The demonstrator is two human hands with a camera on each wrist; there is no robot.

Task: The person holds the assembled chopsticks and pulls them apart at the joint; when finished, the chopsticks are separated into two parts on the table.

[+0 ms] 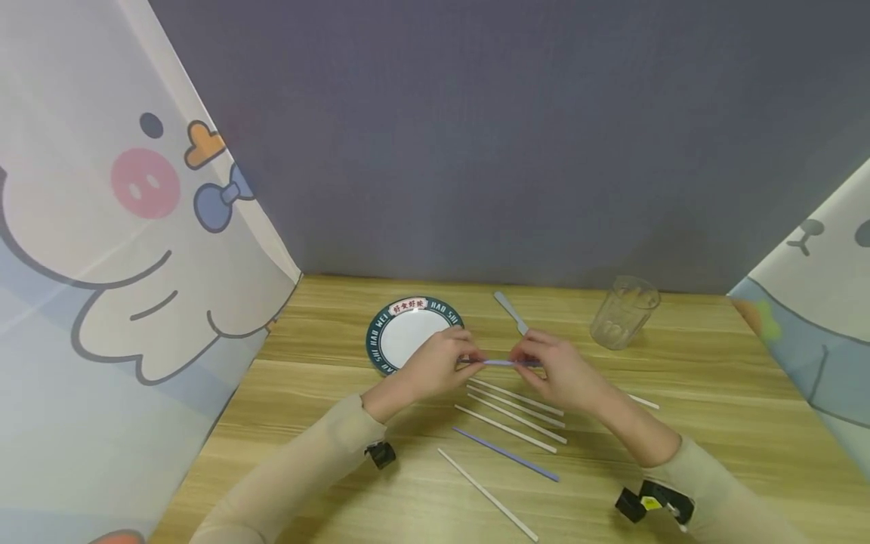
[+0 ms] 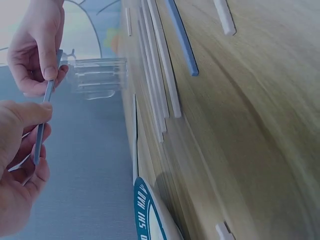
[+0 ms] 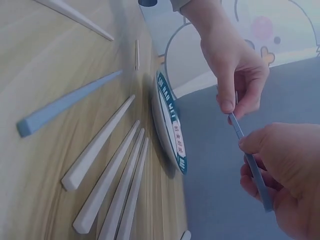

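Note:
Both hands hold one blue chopstick (image 1: 499,362) level above the table, near the plate's right side. My left hand (image 1: 438,361) pinches its left part between thumb and fingers. The right part is pinched by my right hand (image 1: 564,370), with the fingers curled beneath it in the right wrist view. A short stretch of the stick shows between the two hands. Below them lie several white chopsticks (image 1: 506,429), roughly side by side. A second blue chopstick (image 1: 506,454) rests nearer the front, followed by a separate white chopstick (image 1: 487,495).
A green-rimmed white plate (image 1: 374,336) stands behind the left hand. The light knife (image 1: 510,310) lies behind the right hand, partly covered by it. A clear glass (image 1: 624,313) is at the back right. Beyond the right forearm shows a white stick end (image 1: 644,402).

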